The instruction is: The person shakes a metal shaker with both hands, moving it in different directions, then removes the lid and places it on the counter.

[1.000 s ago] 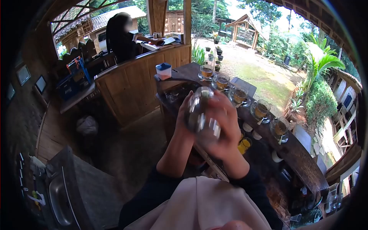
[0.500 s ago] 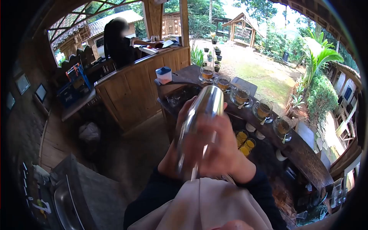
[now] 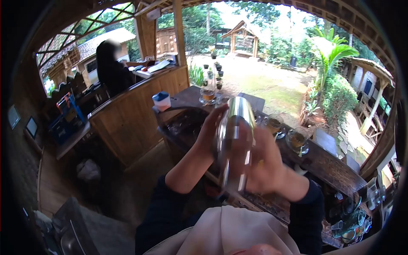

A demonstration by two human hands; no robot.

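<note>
A shiny metal cocktail shaker is held up before my chest, tilted, its lower part smeared by motion. My left hand wraps its left side, the fingers mostly behind the metal. From the right, my right hand grips the shaker; its fingers are blurred. Behind the shaker runs a dark wooden counter, where glass cups of brownish drink stand on saucers, one cup to the left and another cup to the right. The shaker and my hands hide some of the cups between.
A lidded plastic tub stands at the counter's left end. Several glasses crowd the lower right. A metal sink is at lower left. Another person stands behind a wooden partition.
My view has swung, so the room sits lower and further left. Both hands still grip the shaker, now farther from my body; yellow-filled glasses that showed below the counter are now mostly hidden.
</note>
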